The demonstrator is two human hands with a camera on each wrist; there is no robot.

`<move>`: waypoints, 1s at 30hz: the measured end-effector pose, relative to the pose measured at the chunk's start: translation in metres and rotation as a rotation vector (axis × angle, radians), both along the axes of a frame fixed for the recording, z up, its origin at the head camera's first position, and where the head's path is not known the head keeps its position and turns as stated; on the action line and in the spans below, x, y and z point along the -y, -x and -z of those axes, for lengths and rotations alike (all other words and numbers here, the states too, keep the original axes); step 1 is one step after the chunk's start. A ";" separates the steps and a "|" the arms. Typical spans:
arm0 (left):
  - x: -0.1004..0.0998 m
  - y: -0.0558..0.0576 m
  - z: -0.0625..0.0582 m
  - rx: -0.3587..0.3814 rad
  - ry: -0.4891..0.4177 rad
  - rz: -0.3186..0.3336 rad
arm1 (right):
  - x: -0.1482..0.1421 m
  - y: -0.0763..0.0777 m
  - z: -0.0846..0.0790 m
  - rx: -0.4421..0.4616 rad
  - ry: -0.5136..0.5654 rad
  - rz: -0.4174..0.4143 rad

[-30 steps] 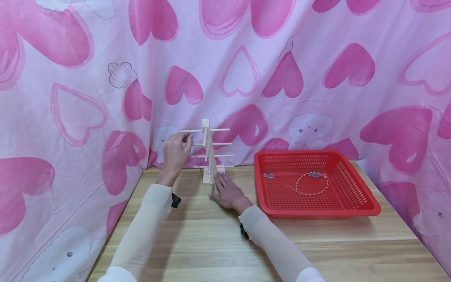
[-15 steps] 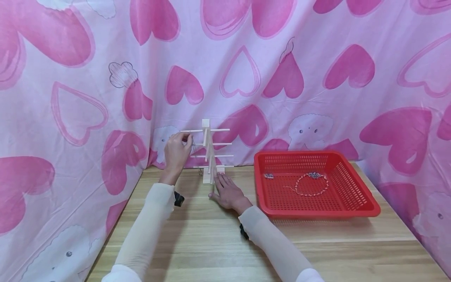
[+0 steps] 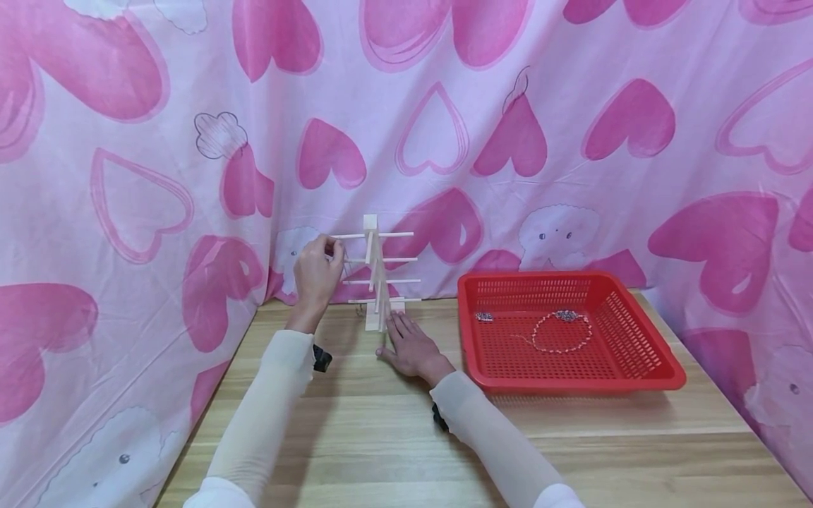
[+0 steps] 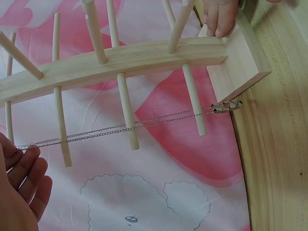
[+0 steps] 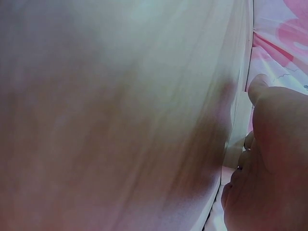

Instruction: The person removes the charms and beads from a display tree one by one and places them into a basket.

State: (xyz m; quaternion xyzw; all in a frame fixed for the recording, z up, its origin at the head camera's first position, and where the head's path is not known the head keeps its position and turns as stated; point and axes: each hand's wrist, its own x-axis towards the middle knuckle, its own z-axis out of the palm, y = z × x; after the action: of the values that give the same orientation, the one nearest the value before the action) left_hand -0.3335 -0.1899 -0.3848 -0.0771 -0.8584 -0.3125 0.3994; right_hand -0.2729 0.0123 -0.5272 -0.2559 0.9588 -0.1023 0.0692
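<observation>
A pale wooden stand with rows of pegs [image 3: 380, 282] stands near the back of the table. My left hand [image 3: 315, 276] is at the tip of its upper left peg, thumb and fingers pinching one end of a thin silver chain necklace [image 4: 98, 136]. In the left wrist view the doubled chain runs past several pegs to a small metallic pendant [image 4: 226, 107] beside the stand's base. Whether the chain loops over a peg is hidden by the fingers. My right hand [image 3: 414, 346] rests with straight fingers on the base [image 4: 248, 62].
To the right, a red plastic basket [image 3: 574, 383] holds a beaded necklace [image 3: 536, 337] with a pendant and a small silvery piece [image 3: 485, 317]. A pink heart-patterned curtain [image 3: 438, 212] hangs close behind the stand and along the sides of the wooden table [image 3: 368, 437].
My left hand has shifted slightly left, toward the upper peg's tip, and the chain with its pendant moved left with it. My right hand has stayed on the base.
</observation>
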 end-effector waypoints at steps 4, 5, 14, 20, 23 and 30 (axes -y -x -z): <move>0.002 0.000 -0.001 -0.014 -0.004 -0.001 | 0.000 -0.001 0.001 0.005 0.001 -0.001; 0.003 0.000 -0.001 -0.020 -0.006 -0.001 | 0.000 0.000 0.001 0.005 0.002 0.000; 0.012 -0.001 -0.007 -0.048 -0.034 -0.017 | 0.000 0.001 0.001 0.006 0.007 0.003; 0.021 -0.002 -0.010 -0.094 -0.065 -0.009 | 0.000 0.001 0.002 0.008 0.005 0.015; 0.025 -0.002 -0.011 -0.098 -0.069 -0.025 | 0.000 0.001 0.003 0.008 0.006 0.016; 0.034 -0.002 -0.009 -0.103 -0.072 -0.025 | 0.000 0.001 0.003 0.010 -0.007 0.013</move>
State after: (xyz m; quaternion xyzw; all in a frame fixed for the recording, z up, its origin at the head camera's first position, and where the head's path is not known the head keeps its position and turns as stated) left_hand -0.3319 -0.2234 -0.3759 -0.0676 -0.8258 -0.3338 0.4495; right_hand -0.2740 0.0127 -0.5299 -0.2488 0.9604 -0.1008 0.0742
